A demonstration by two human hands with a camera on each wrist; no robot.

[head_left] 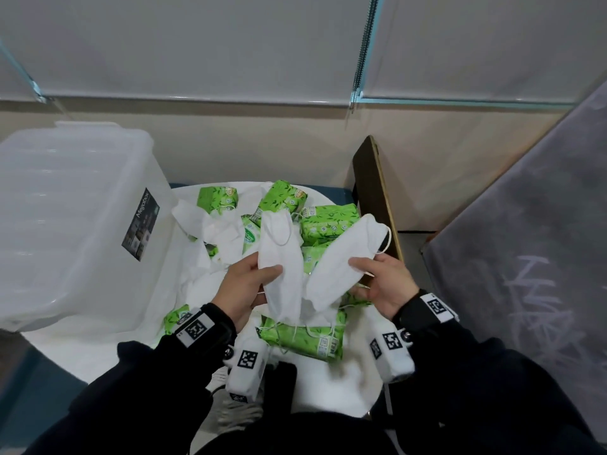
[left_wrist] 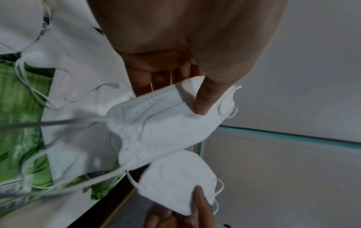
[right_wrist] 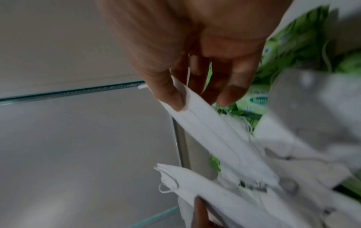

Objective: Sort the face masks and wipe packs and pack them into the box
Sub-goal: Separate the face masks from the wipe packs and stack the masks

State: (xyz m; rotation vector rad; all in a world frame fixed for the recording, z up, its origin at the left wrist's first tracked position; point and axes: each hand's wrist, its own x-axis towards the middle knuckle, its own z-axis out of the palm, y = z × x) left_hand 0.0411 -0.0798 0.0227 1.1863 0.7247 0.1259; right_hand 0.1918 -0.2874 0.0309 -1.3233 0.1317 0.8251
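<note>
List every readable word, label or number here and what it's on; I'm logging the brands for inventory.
"Megabox": dark sticker on the translucent plastic box.
"...care": end of a logo on a green wipe pack; the start is hidden by a mask.
"15": wipe pack, partly covered.
Other wipe pack print and barcodes: too small or blurred.
Wrist bands: square code markers, no words.

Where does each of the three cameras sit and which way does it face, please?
Head: worn on the head, looking forward and down at the round white table, green wipe packs and translucent plastic box; both hands and dark sleeves show.
Left wrist: along the left hand, whose thumb pins a folded white face mask.
Right wrist: along the right hand, pinching a second white mask.
Shared: both wrist views show both masks and the green packs.
</note>
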